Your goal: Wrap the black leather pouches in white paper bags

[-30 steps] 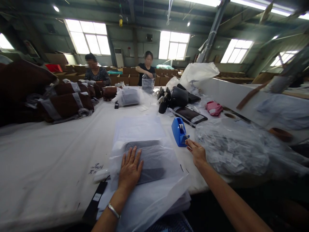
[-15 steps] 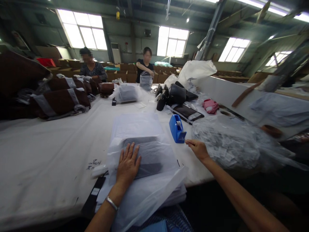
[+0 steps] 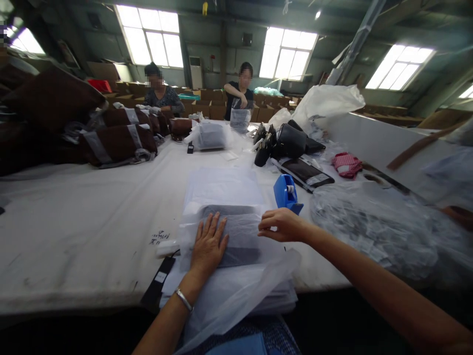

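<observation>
My left hand (image 3: 209, 243) lies flat with fingers stretched out on a dark flat item wrapped in a translucent plastic bag (image 3: 240, 231), on a stack of white bags at the table's near edge. My right hand (image 3: 279, 224) hovers over the bag's right side, fingers curled in a pinch; whatever it holds is too small to make out. A blue tape dispenser (image 3: 286, 191) stands just behind that hand.
A big clear bag of small paper pieces (image 3: 373, 231) lies to the right. Black bags (image 3: 288, 140) and a dark flat wallet (image 3: 306, 173) sit further back, brown wrapped bags (image 3: 118, 140) at the left. Two people work at the white table's (image 3: 74, 217) far end.
My right hand has moved left from the tape dispenser's front to above the wrapped item. My left hand stays pressed flat. The camera view shifted a little to the left.
</observation>
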A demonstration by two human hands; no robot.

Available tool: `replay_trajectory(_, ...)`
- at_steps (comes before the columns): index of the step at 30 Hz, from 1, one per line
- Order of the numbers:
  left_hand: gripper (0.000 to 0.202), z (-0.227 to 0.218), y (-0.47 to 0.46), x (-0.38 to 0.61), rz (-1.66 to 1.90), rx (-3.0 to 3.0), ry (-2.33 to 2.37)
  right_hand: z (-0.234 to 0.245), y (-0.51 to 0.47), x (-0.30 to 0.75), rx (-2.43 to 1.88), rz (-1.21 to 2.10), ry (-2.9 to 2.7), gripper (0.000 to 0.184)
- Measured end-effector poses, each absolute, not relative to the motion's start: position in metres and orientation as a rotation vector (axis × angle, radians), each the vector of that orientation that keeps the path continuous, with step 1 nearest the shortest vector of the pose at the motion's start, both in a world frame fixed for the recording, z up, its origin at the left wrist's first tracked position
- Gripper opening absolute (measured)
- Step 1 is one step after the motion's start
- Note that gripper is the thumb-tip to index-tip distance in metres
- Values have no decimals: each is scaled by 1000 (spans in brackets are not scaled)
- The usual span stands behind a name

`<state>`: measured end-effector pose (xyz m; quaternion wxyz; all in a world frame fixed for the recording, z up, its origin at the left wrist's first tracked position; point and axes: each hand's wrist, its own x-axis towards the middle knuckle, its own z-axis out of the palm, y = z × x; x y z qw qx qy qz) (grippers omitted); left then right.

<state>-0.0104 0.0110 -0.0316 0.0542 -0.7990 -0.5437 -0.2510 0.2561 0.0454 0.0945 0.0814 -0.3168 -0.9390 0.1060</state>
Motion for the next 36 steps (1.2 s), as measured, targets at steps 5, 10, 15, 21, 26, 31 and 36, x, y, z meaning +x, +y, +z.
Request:
replay_trajectory(5,52,-30,10,-11,-717,-2427,-1662,86,91,223,-944,224,-2933,17)
replay_trajectory(10,53,-31,10,-11,-704,-2431,-1650,90,110,203,-1100,-52,-3135,15)
replay_trajectory(15,53,-32,11,-11,-716,-2419,-1641,94,110,191,-1235,-247,-3188,21)
replay_trajectory(21,53,-32,11,-11,-717,-2415,-1647,90,125,208,-1464,-85,-2890,36)
replay_trajectory(26,52,-34,11,-11,-720,-2401,-1637,80,139,275,-1862,-10,-2301,12)
replay_trajectory(31,52,-35,12,-10,-761,-2394,-1628,62,125,349,-1991,-32,-1797,24)
replay_trajectory(36,52,-37,12,-11,-773,-2380,-1614,30,107,381,-1976,241,-1349,23)
